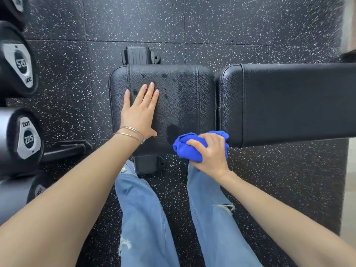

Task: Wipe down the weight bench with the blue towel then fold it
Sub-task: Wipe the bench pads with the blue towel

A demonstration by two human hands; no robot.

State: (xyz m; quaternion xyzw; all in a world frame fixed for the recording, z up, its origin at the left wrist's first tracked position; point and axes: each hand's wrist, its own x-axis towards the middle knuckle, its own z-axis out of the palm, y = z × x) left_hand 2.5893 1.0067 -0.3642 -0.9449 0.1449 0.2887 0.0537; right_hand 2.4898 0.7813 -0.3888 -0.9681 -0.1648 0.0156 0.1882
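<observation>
A right hand grips the bunched blue towel at the weight bench seat's near edge; the left hand lies flat, fingers straight. Dark spots, apparently moisture, sit farther up the pad, and a balled towel may skip them.

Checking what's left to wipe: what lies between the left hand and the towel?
Between the left hand and the towel, the head view shows only bare seat pad with a dark, wet-looking patch beside the towel.

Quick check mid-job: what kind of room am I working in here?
Most likely a gym: a padded black weight bench, numbered dumbbells at the left, and speckled rubber floor tiles.
</observation>
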